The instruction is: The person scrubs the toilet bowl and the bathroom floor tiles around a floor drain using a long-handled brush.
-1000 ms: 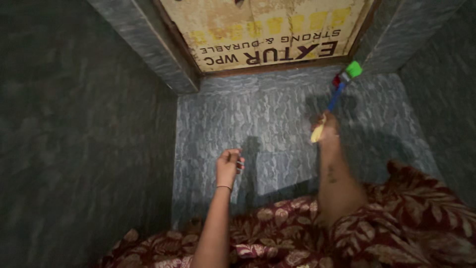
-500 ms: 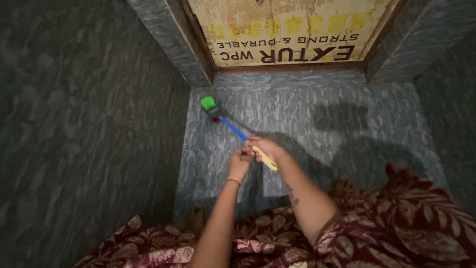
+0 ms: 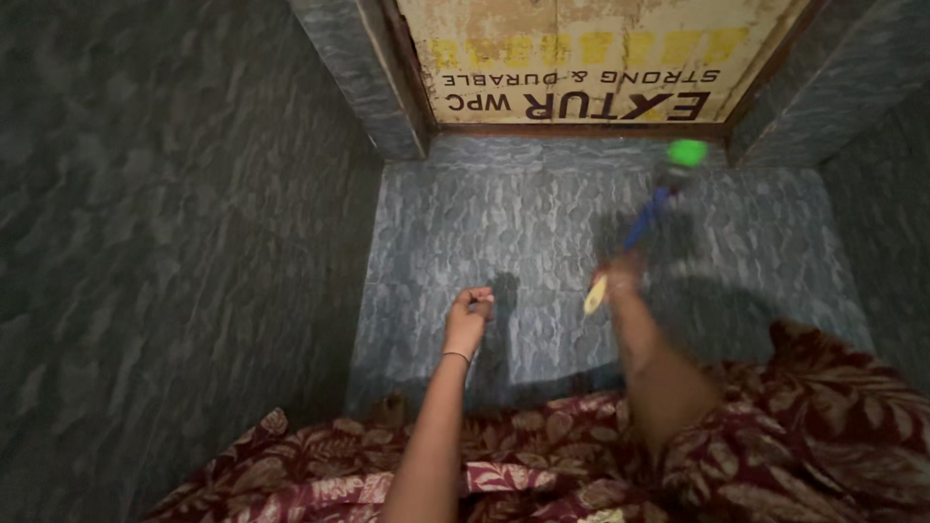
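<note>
above mottled grey floor tiles [image 3: 542,223], right hand [image 3: 620,276] clamps a green-headed brush [image 3: 651,208]; left hand [image 3: 472,315] curled shut.

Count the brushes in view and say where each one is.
1. A long-handled brush with a green head, held in the right hand, its head near the floor's far right corner. None other shows.

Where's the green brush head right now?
In the head view the green brush head is at the upper right, over the grey tiled floor near the door's bottom right corner, at the far end of the blue handle held in the right hand.
</note>
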